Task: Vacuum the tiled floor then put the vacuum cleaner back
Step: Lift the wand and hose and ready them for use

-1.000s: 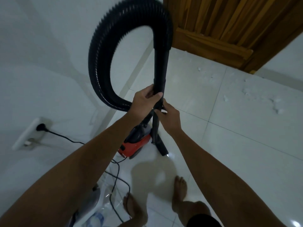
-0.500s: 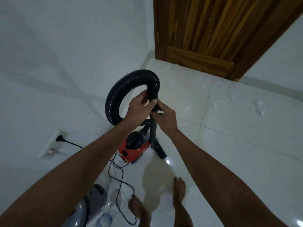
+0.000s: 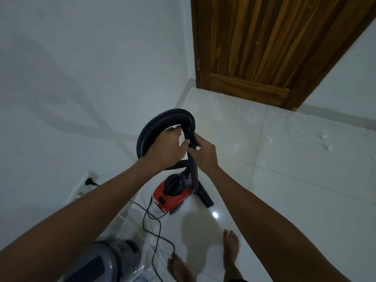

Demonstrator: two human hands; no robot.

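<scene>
A person grips a black vacuum wand (image 3: 194, 171) with both fists: left hand (image 3: 165, 150) and right hand (image 3: 204, 154) clenched side by side. Above the grip, the ribbed hose (image 3: 162, 119) loops. Below it, the red vacuum cleaner (image 3: 173, 195) sits on the tiled floor (image 3: 295, 180).

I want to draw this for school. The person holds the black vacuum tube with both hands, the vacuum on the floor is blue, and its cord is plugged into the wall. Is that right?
Almost. The vacuum cleaner on the floor is red with a black top, not blue; the head view shows it. The rest holds: the left hand and right hand both grip the black tube, and the cord runs to the plug in the wall socket.
</scene>
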